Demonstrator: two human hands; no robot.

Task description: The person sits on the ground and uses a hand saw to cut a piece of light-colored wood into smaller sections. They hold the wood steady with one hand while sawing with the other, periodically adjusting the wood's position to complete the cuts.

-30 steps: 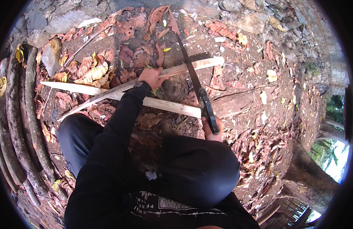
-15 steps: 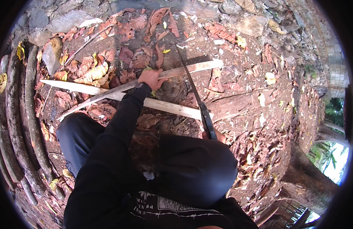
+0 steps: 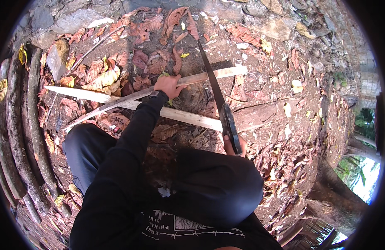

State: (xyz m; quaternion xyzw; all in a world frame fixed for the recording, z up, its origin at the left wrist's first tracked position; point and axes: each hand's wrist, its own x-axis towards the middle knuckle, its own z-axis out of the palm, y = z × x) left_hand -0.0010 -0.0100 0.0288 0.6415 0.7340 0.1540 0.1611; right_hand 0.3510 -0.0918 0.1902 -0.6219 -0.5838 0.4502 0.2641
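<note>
My left hand [image 3: 169,86] is closed around a long wooden strip [image 3: 226,73], pressing it down near its middle. The strip slants up from beside my left knee to the right. A handsaw [image 3: 215,85] with a dark blade and black handle crosses this strip near its right end, its tip pointing away from me. My right hand [image 3: 230,146] grips the saw's handle beside my right knee, partly hidden behind it. Beneath the held strip lies a second pale wooden strip [image 3: 190,117], pointed at its left end. The saw handle covers its right end.
Several round wooden poles [image 3: 33,104] lie side by side at the left. Dry leaves [image 3: 103,79] and a grey stone [image 3: 57,62] litter the soil. A stone edge [image 3: 76,21] runs along the far side, and a tree trunk [image 3: 334,196] stands at the right.
The saw has slid a little away from me across the strip, and its blade shows a broader face. More of my right hand shows. My left hand keeps its hold.
</note>
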